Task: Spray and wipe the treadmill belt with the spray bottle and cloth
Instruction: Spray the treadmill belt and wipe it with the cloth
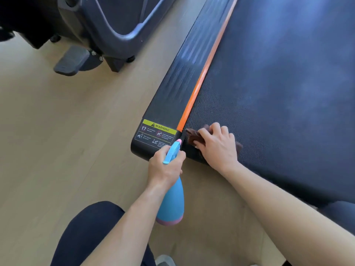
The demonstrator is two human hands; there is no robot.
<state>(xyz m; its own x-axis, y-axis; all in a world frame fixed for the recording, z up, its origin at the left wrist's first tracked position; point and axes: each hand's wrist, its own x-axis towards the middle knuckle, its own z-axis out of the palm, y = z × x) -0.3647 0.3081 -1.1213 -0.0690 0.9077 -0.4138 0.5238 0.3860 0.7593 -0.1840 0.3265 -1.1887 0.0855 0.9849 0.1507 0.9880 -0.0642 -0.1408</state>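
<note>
The person's left hand (165, 167) is gripping the neck of a light blue plastic spray bottle (172, 198) with a pink base, fingers curled round it under the trigger, the pink nozzle pointing at the rear corner of the treadmill. The right hand (217, 144) is pressing a crumpled dark brown cloth (194, 138) onto the black textured treadmill belt (278, 83), fingers bent and clutching the fabric, just beside the near end of the orange stripe (203, 73). A yellow and black warning sticker (155, 134) is sitting on the black side rail (178, 77). The treadmill is standing on a pale wooden floor (67, 131), a dark exercise machine (96, 25) beyond
</note>
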